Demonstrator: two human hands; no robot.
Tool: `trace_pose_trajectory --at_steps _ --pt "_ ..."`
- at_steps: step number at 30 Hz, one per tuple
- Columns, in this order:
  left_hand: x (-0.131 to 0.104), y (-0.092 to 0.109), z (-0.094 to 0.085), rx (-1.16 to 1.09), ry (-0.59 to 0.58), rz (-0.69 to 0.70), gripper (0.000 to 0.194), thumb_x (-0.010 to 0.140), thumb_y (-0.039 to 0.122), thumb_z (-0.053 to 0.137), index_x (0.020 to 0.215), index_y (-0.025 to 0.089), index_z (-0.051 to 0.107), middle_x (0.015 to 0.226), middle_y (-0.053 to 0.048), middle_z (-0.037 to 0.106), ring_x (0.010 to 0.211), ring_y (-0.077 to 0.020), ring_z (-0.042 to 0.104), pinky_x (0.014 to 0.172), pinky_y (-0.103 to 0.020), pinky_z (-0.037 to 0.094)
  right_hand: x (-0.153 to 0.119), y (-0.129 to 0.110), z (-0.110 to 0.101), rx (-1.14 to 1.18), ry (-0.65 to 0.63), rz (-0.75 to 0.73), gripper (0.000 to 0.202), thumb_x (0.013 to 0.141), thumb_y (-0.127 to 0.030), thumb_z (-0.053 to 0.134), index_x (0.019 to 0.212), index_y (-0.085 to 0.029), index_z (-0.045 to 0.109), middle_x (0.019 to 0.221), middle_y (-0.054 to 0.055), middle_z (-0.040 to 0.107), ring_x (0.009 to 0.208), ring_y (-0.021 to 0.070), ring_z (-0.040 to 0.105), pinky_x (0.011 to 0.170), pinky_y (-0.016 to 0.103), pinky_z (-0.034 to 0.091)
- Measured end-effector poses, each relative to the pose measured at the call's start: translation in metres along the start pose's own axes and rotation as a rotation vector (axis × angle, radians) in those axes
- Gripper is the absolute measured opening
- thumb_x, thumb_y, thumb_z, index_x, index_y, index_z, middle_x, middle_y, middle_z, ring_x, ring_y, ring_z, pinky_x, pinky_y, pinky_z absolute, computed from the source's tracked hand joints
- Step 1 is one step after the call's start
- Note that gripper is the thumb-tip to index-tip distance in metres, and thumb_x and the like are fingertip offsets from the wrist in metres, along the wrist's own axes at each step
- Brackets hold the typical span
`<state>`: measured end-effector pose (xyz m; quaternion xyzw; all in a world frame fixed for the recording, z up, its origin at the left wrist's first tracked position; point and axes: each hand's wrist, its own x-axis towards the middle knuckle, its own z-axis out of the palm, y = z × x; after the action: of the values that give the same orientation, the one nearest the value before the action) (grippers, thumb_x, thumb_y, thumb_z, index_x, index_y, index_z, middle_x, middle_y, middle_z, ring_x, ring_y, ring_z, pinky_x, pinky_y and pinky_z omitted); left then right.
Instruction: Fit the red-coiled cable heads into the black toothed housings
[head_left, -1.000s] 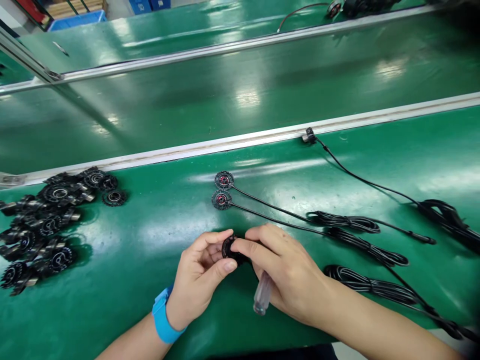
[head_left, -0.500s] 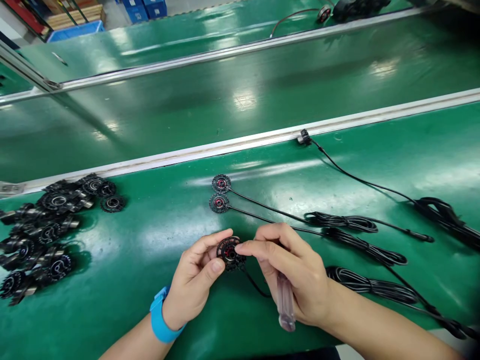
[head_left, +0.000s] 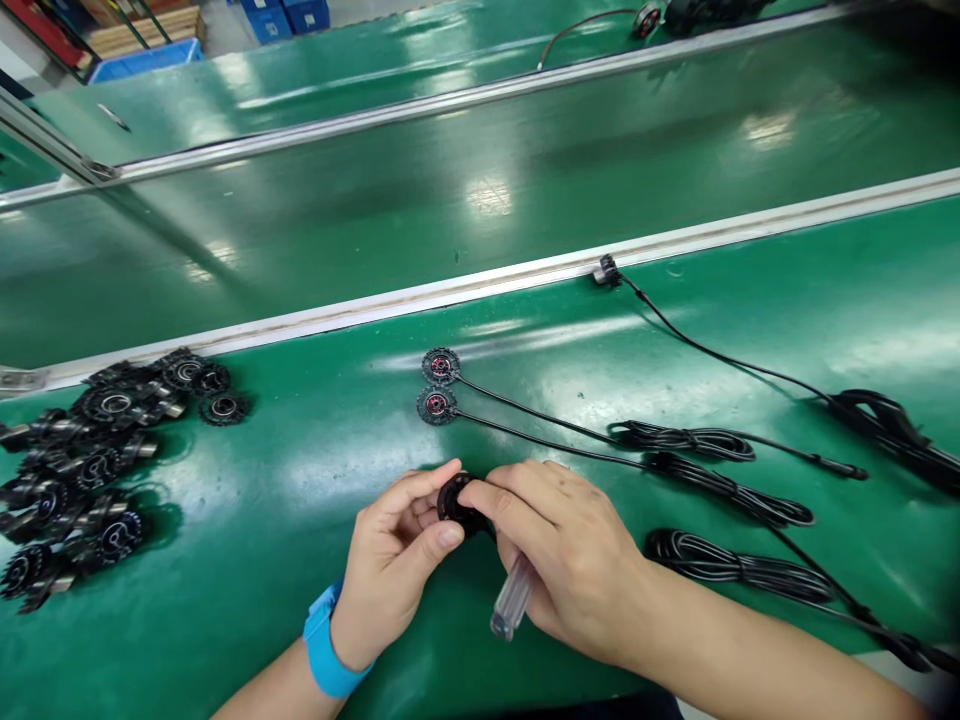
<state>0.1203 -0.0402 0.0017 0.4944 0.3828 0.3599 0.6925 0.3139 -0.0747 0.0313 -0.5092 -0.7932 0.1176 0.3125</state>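
My left hand (head_left: 401, 555), with a blue band at its wrist, grips a round black part (head_left: 453, 497) by its rim between thumb and fingers. The part looks like the toothed discs on the bench, and a cable leads from it. Against its face rest the fingertips of my right hand (head_left: 562, 545). A clear-handled screwdriver (head_left: 513, 600) is tucked in that same hand, its handle pointing down and toward me; its tip is hidden. Beyond my hands lie two toothed discs with red centres, an upper disc (head_left: 440, 366) and a lower disc (head_left: 436, 405), each wired to a cable.
A pile of black parts with metal shafts (head_left: 97, 465) sits on the left. Coiled black cables (head_left: 739, 565) lie on the right. A small cabled part (head_left: 607, 271) touches the pale rail (head_left: 420, 298) that crosses the bench. Blue bins (head_left: 285, 18) stand far back.
My right hand has turned and moved slightly left, its fingers covering more of the black part. The screwdriver handle has swung left. The part has tilted, so its red centre no longer shows.
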Motion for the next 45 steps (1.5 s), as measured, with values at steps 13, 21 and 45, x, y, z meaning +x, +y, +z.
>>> trace_pose_trajectory --at_steps 13,21,45 --pt "0.004 -0.007 -0.006 -0.162 -0.144 -0.215 0.039 0.101 0.046 0.057 0.133 0.025 0.068 0.125 -0.008 0.071 0.109 -0.0221 0.065 0.097 -0.029 0.051 0.001 0.024 -0.002 0.111 0.041 -0.119 0.039 0.085 -0.004 0.047 0.111 -0.021 0.071 0.096 0.005 0.057 0.078 0.0159 0.053 0.069 0.031 0.043" --pt "0.004 -0.007 -0.007 -0.108 -0.173 -0.234 0.037 0.100 0.043 0.060 0.131 0.024 0.069 0.128 -0.010 0.070 0.116 -0.0273 0.064 0.105 -0.038 0.048 0.005 0.027 -0.008 0.089 -0.095 -0.123 0.039 0.086 -0.003 0.046 0.110 -0.022 0.071 0.093 0.005 0.056 0.081 0.0177 0.054 0.068 0.031 0.043" --pt "-0.001 -0.004 -0.004 -0.219 -0.028 -0.034 0.033 0.098 0.031 0.067 0.131 0.032 0.065 0.121 -0.003 0.071 0.106 -0.0156 0.066 0.094 -0.022 0.052 0.013 0.013 -0.017 0.519 -0.026 0.239 0.004 0.087 -0.019 0.064 0.084 -0.019 0.062 0.070 -0.002 0.061 0.063 0.0115 0.054 0.061 0.027 0.044"
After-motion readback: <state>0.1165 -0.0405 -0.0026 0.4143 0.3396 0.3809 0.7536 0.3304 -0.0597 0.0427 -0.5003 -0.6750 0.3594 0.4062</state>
